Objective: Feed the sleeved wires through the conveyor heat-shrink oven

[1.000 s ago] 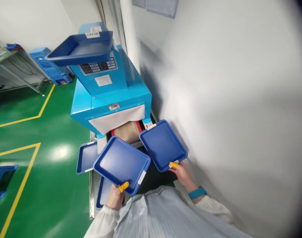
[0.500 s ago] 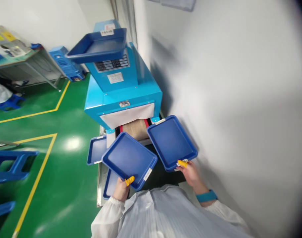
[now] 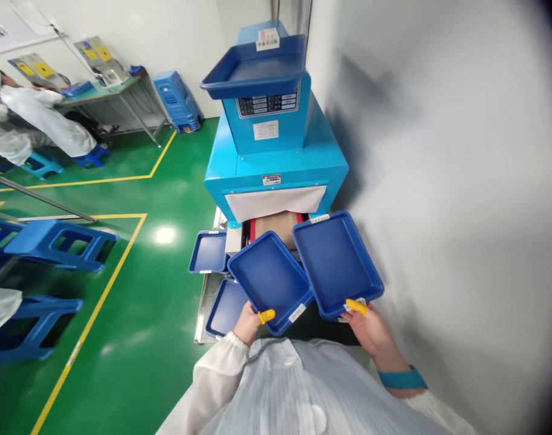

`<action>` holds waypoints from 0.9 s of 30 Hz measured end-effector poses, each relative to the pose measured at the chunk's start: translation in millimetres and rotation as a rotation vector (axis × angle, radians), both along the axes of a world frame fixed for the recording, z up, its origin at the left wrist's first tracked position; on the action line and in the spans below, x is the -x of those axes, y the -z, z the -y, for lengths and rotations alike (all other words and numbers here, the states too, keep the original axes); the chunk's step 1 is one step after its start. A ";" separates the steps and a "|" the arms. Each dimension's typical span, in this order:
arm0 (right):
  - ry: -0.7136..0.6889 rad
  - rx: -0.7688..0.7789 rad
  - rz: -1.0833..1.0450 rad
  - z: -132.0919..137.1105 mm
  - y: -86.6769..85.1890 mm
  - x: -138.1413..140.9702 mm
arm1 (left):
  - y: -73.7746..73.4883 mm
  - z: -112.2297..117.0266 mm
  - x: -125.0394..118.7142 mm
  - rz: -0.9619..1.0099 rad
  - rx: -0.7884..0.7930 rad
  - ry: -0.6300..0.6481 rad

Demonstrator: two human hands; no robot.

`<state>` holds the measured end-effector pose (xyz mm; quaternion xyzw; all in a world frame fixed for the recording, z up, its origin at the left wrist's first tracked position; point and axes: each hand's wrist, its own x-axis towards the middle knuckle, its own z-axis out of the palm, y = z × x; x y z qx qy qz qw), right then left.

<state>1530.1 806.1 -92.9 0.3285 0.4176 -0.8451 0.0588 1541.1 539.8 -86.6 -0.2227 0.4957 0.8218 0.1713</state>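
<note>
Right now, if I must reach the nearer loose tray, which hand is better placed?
Left, probably: the left hand is beside the nearer loose tray, while the right hand is across, near the wall. But the left holds a tray, the right another, so either would need freeing first.

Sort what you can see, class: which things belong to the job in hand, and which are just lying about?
Job in hand, judging by the hands:
tray in the left hand
tray in the right hand
probably the blue machine and its belt

Lying about, apparently:
blue stools
stool stack
workbench
</note>
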 end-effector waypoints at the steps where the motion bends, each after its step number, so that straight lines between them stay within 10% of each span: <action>1: -0.010 -0.005 0.003 1.4 -0.2 0.1 | 0.6 0.0 0.0 0.000 0.004 0.004; 17: -0.386 -0.038 0.196 65.2 -5.0 -6.4 | 5.2 -10.0 -7.0 0.001 0.027 -0.008; 27: -0.956 -0.154 0.362 88.5 17.8 -7.8 | 25.5 -7.3 -32.6 0.320 0.112 -0.084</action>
